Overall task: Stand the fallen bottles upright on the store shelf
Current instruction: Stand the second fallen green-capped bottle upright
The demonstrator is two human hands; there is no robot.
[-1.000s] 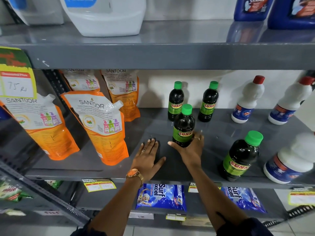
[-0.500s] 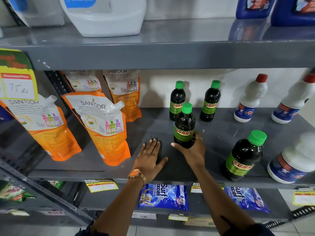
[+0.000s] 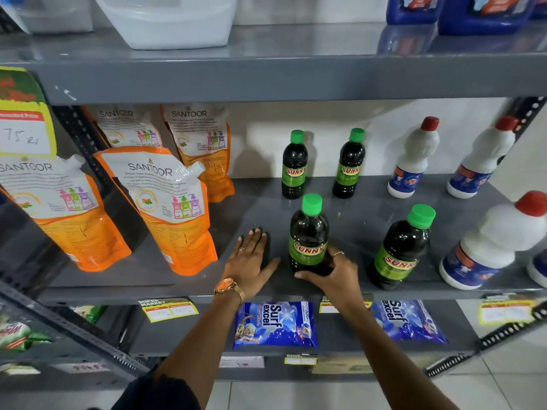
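Several dark green-capped Sunny bottles stand upright on the grey middle shelf (image 3: 349,220). My right hand (image 3: 331,273) wraps the base of the front middle bottle (image 3: 309,232), thumb on its left, fingers on its right. My left hand (image 3: 251,258) lies flat and open on the shelf just left of that bottle. Another Sunny bottle (image 3: 404,247) stands to the right near the front edge, and two more (image 3: 293,164) (image 3: 349,162) stand at the back. White red-capped bottles (image 3: 414,158) (image 3: 482,158) (image 3: 500,238) stand upright at the right.
Orange Santoor refill pouches (image 3: 168,208) (image 3: 53,211) lean on the left part of the shelf. Blue Surf Excel packets (image 3: 275,324) lie on the shelf below. Large white and blue jugs (image 3: 171,19) sit on the shelf above. Price tags (image 3: 167,309) hang on the shelf's front edge.
My right hand has drawn the front middle bottle slightly toward the shelf's front edge, staying upright. My left hand stays flat in the same spot.
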